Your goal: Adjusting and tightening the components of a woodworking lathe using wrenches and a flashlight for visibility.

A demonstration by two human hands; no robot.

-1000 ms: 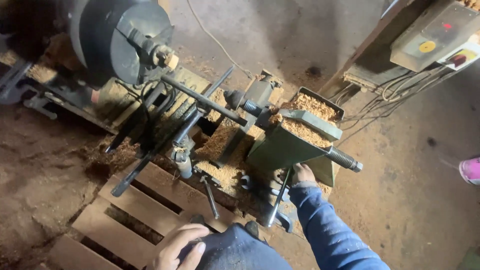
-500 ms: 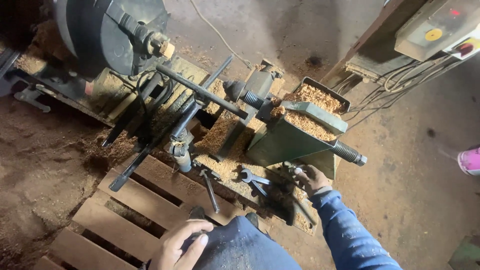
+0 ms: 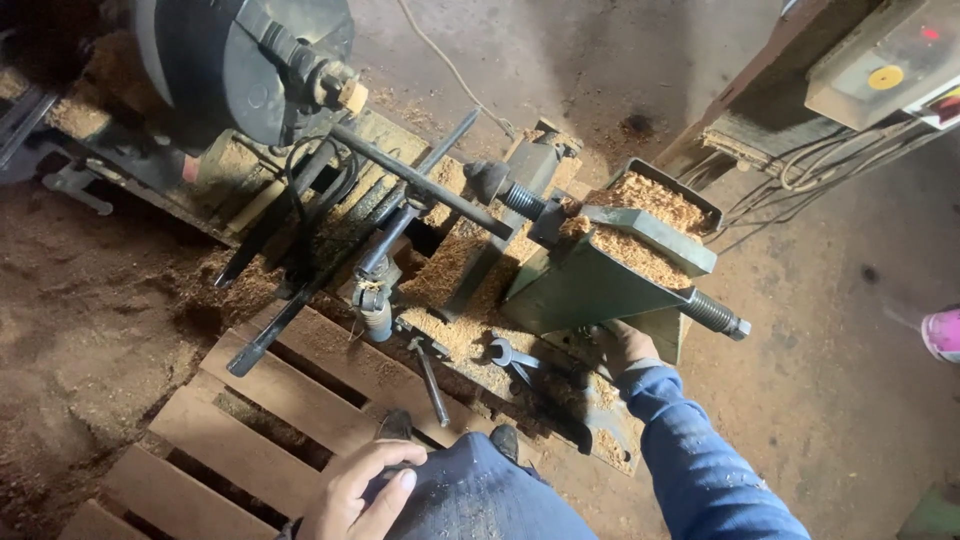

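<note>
Head view: my right hand (image 3: 622, 345), fingers hidden so grip unclear, reaches under the heavy rigid green metal sawdust-covered tailstock (image 3: 590, 285), best gripped at its base; left hand (image 3: 355, 490) rests loosely curled on my knee.

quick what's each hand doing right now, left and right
Left hand: resting on the person's knee, fingers loosely curled, holding nothing.
Right hand: reaching under the green tailstock; grip cannot be told.
</note>
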